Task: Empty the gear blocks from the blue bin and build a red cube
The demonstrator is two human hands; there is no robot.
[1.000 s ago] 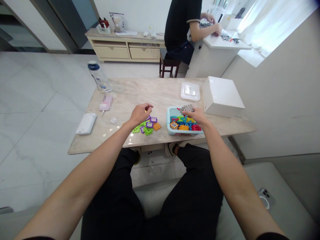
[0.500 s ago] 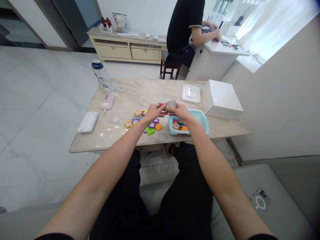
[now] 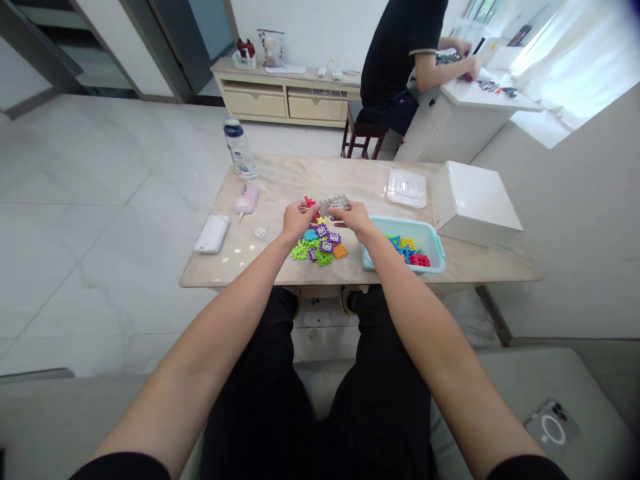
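My left hand [image 3: 297, 220] is closed on a red toothed plastic building piece [image 3: 311, 201], pinched between thumb and fingertips. Across from it, my right hand [image 3: 355, 217] grips a grey toothed building piece [image 3: 327, 207] with a white printed pattern. The two pieces meet or nearly meet between the hands; whether they are joined I cannot tell. Just below lies a pile of toothed pieces, among them a green piece [image 3: 324, 258], a purple piece [image 3: 327, 246] and an orange piece [image 3: 341, 251]. My right forearm partly covers a light blue bin [image 3: 440, 261] holding blue, yellow and red pieces.
On the marble-look table [image 3: 240, 272] stand a water bottle [image 3: 241, 152], a pink item [image 3: 247, 200], a white pack [image 3: 212, 234], a small white card [image 3: 260, 232], a clear plastic container [image 3: 407, 187] and a white box [image 3: 475, 200]. Another person [image 3: 400, 60] sits working beyond.
The view has swung left, so the table appears further right. My hands have shifted left relative to the bin, and more of the red piece shows in my left fingers.
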